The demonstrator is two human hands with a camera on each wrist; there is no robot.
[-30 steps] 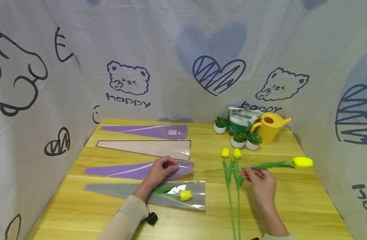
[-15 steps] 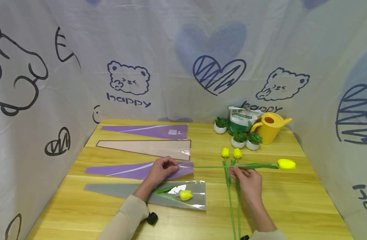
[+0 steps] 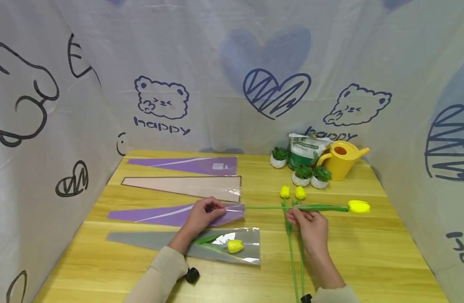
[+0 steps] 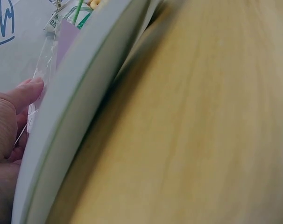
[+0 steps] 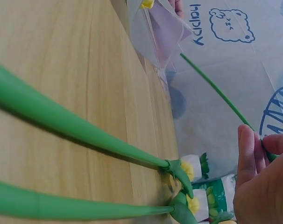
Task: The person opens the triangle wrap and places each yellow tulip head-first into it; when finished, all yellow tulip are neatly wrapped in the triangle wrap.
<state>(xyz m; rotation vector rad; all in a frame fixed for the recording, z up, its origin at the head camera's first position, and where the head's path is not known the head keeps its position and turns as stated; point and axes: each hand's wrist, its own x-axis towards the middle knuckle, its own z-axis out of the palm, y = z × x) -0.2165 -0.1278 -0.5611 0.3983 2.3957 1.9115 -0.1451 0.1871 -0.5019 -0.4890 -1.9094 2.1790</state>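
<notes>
My right hand pinches the green stem of a yellow tulip, held level above the table. The stem's bare tip points left and reaches the wide mouth of a purple cellophane sleeve. My left hand pinches that sleeve's top film at its mouth. In the right wrist view the fingers grip the thin stem, with the purple sleeve beyond. In the left wrist view a fingertip touches clear film.
A grey sleeve holding a tulip lies near the front. Beige and purple sleeves lie further back. Two tulips lie under my right hand. Small potted plants, a soil bag and a yellow watering can stand at the back right.
My right hand has carried the tulip to the left, so the stem tip went from mid-table to the purple sleeve's mouth. The left hand has stayed on the sleeve.
</notes>
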